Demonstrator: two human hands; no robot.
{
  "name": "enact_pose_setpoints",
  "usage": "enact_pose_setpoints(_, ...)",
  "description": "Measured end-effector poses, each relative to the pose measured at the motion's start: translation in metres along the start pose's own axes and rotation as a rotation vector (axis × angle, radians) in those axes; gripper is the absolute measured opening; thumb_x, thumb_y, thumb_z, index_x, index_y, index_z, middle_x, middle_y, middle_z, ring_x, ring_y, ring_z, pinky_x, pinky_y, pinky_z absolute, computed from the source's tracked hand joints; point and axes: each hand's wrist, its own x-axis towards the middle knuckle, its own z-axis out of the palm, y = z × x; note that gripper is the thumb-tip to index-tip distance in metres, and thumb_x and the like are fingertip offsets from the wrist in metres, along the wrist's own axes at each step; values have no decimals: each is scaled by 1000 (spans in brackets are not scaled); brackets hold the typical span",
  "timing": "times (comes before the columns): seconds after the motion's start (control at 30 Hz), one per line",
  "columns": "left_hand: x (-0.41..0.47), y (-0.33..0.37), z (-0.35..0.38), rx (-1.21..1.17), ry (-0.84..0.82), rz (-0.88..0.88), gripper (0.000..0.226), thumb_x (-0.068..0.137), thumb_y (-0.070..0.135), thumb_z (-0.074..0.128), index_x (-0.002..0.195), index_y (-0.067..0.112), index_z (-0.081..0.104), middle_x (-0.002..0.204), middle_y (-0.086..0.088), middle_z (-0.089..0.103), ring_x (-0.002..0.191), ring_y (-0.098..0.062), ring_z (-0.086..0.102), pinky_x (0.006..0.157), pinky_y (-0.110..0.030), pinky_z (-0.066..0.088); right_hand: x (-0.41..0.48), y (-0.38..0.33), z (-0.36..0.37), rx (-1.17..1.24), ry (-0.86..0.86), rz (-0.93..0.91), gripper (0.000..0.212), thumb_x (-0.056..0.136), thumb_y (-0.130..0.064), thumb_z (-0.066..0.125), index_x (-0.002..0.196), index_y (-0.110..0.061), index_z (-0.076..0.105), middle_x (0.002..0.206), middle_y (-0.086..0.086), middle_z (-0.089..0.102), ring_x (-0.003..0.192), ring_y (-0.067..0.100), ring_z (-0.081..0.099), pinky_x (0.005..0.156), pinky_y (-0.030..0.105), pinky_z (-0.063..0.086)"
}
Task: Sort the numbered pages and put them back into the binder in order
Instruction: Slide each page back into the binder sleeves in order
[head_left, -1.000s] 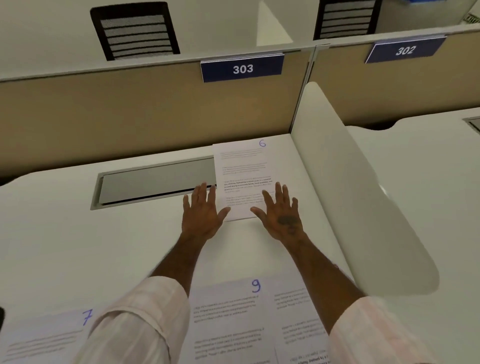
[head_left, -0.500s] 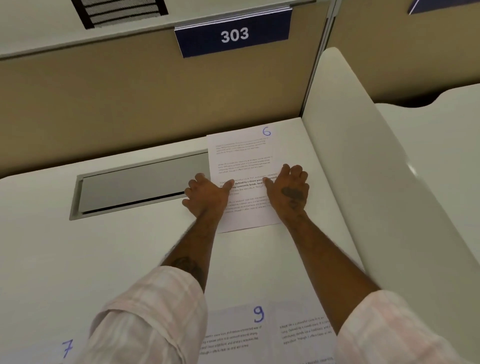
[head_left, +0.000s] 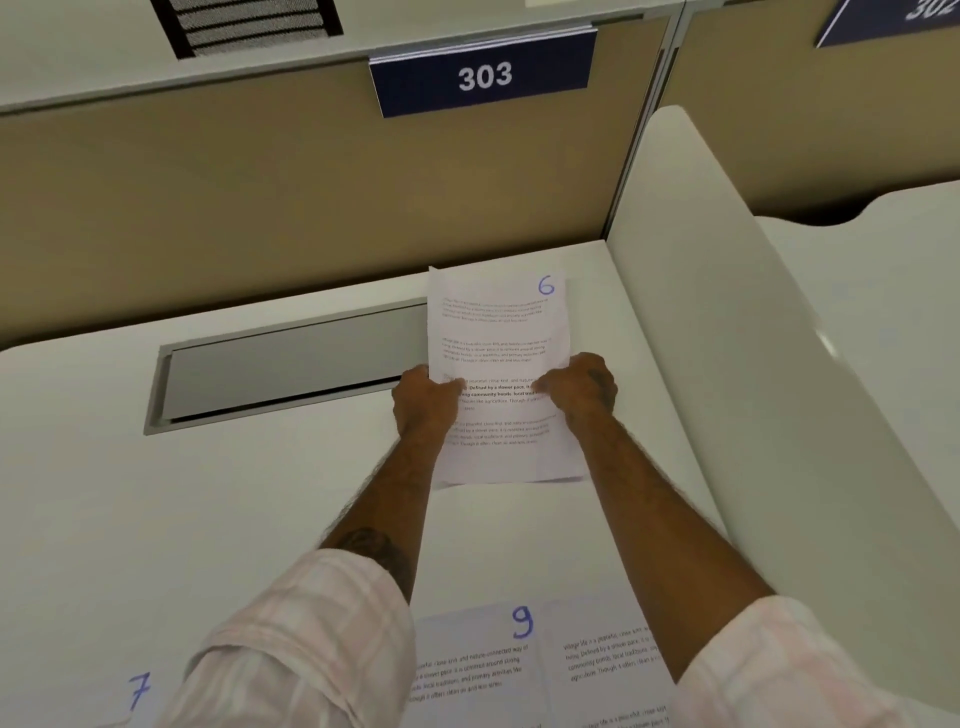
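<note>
Head view, only cam. Both arms reach fwd over a white desk, pale checked sleeves rolled to mid-forearm.

Page 6: white sheet, printed text blocks, "6" handwritten in blue at top R corner. Sits at far R of desk, near the tan back partition and beside the white side divider. Its L part overlaps the R end of the grey recessed cable flap. Far edge looks raised off the desk; near edge casts a shadow. Cannot tell if any part still touches the surface.

Left hand: gripping page 6 at its L edge, thumb on top of the sheet, fingers curled and out of sight under it.

Right hand: gripping the R edge about mid-height, thumb and forefinger pressed on the print, other fingers curled round the edge.

Near edge of frame: page 9 flat on desk between the forearms, blue "9" at top. Another printed sheet just R of it, number not visible. Page 7 at lower L, only the blue "7" and a corner showing.

Blue plate "303" on partition top.
</note>
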Motion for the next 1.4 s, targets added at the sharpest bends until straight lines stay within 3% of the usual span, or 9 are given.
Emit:
enact_pose_setpoints(0.13,-28,-17,-21,-72,-51,63,21,89,28,71,107,16,70,104,-1,72,84,-18,69,81,-37,59,-30,18,-8,157,0,-44,27,78,-32,79,86,-10,65,97,6,71,85,26,67,82,38,58)
enact_pose_setpoints(0.23,-51,-28,-43,-17,-44,93,18,94,33,64,95,16,67,100,-3,72,83,-19,68,79,-36,57,-59,30,-10,143,26,-92,28,80,-35,76,85,-9,67,93,8,72,82,26,68,78,34,57)
enact_pose_setpoints(0.37,-80,-35,-73,28,-10,136,27,98,34,58,87,10,62,94,-5,70,76,-19,64,70,-32,51,-105,36,-12,145,29,-182,32,85,-34,73,68,-16,53,88,7,70,75,24,65,64,27,48)
enact_pose_setpoints(0.53,-125,-55,-117,-18,18,173,27,97,34,59,91,8,63,96,-6,70,80,-22,66,74,-34,55,-178,43,-8,190,24,-285,33,89,-31,70,68,-13,51,81,4,65,70,20,60,55,22,40)
enact_pose_setpoints(0.67,-155,-87,-166,-47,31,187,27,96,36,61,92,10,65,99,-7,72,82,-24,68,76,-37,57,-241,49,5,213,45,-347,45,90,-28,68,58,-19,39,62,-7,47,59,15,45,51,24,32)
enact_pose_setpoints(0.83,-195,-139,-226,-142,19,191,24,94,33,64,89,10,64,98,-7,71,81,-21,66,67,-27,50,-325,66,36,218,82,-381,51,91,-27,68,58,-17,30,58,-6,38,54,12,37,50,26,27)
enact_pose_setpoints(1.07,-241,-215,-304,-186,-1,212,28,92,33,68,82,7,63,89,-6,71,76,-18,65,59,-23,47,-431,99,93,285,120,-380,46,90,-32,68,59,-20,37,61,-6,46,59,13,44,52,25,31)
enact_pose_setpoints(1.23,-264,-258,-351,-239,17,213,43,89,35,71,86,-7,63,83,-11,71,73,-23,65,70,-40,57,-490,108,124,290,112,-405,47,91,-30,68,58,-20,36,59,-7,43,55,11,41,51,24,29)
enact_pose_setpoints(1.4,-284,-293,-392,-243,65,220,39,87,35,72,69,9,50,69,-4,60,61,-16,54,54,-25,40,-533,113,144,258,84,-454,46,91,-30,67,58,-19,37,57,-6,44,55,12,42,52,25,32)
